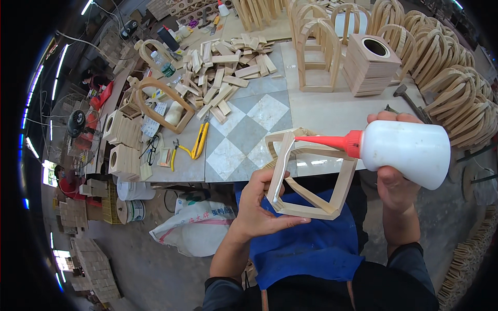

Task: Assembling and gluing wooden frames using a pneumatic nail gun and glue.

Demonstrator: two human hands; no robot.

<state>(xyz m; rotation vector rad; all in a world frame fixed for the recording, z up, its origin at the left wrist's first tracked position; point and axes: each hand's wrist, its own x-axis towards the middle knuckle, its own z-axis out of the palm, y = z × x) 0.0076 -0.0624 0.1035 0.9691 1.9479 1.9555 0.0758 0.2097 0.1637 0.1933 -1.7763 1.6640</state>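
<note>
My left hand (259, 207) is closed round one corner of a pale wooden frame (306, 211), held up in front of the table's near edge. A line of white glue (280, 168) runs along the frame's left bar. In my right hand (397, 181) is a white glue bottle (407, 147), lying nearly level. Its long red nozzle points left, and the tip is at the far end of the glued bar, where I cannot tell whether it touches. Part of the frame's arched side is hidden behind the nozzle and bars.
Loose wood strips (223, 72) are heaped on the table (249, 124). Arched frames (317, 57) and a stack of square panels with round holes (371, 67) stand at the back right, near a hammer (412, 103). A yellow utility knife (200, 139) and pliers (176, 153) lie left.
</note>
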